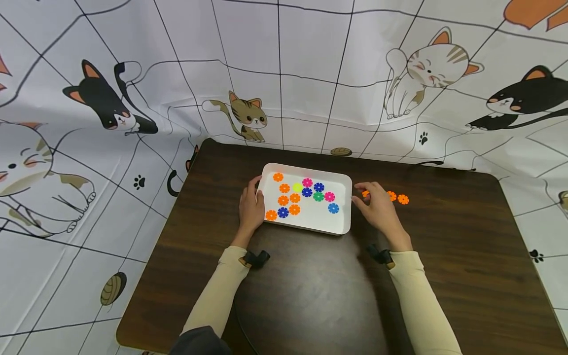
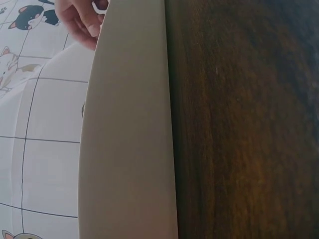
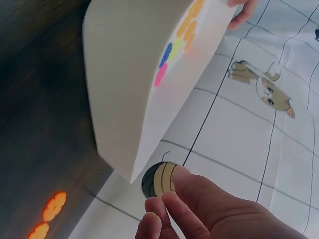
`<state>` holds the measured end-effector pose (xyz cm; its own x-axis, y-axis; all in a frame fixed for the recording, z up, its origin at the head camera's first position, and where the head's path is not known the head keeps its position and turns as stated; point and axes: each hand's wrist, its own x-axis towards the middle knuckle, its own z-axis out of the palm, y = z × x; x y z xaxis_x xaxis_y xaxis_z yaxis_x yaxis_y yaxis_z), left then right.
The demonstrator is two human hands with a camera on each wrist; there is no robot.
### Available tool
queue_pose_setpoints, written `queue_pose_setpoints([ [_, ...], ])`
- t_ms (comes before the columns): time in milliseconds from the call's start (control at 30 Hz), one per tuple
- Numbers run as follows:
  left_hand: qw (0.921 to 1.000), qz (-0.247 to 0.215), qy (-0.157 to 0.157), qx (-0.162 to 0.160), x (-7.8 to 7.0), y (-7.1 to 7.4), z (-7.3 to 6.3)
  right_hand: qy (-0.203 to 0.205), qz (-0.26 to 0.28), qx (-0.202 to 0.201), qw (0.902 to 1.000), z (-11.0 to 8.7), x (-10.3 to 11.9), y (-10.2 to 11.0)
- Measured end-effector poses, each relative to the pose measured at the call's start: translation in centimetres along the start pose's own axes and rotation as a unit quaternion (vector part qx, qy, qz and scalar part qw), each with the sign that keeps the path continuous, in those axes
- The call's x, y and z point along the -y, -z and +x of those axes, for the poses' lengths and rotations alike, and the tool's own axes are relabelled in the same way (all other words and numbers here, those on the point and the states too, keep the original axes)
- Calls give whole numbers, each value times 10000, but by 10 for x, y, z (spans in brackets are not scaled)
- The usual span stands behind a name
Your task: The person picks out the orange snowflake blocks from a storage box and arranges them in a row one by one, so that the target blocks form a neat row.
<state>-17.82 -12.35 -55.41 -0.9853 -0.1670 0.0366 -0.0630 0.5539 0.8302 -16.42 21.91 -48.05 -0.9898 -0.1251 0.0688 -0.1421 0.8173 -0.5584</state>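
A white rectangular tray (image 1: 306,226) lies on the dark wooden table, holding several notched plastic flower discs in orange, blue, pink, green and yellow. My left hand (image 1: 251,209) holds the tray's left side, its thumb along the wall; from the right wrist view that hand (image 3: 242,12) shows at the far rim. My right hand (image 1: 379,209) is beside the tray's right wall, fingers bent and thumb pointing toward the rim, with nothing seen in its grasp. Just under it an orange disc (image 1: 366,194) shows between thumb and fingers.
More orange discs (image 1: 403,199) sit on the table right of my right hand, in a short row. Behind the table (image 1: 461,256) hangs a white cloth (image 1: 310,98) printed with cats and grid lines. A thin dark cable (image 1: 241,323) runs near my left forearm.
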Motion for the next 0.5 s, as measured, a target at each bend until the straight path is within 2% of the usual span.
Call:
queue_pose_setpoints([
  [500,10000,38,0,24,2,1,0,259,60,176,9995,6,29,-14],
])
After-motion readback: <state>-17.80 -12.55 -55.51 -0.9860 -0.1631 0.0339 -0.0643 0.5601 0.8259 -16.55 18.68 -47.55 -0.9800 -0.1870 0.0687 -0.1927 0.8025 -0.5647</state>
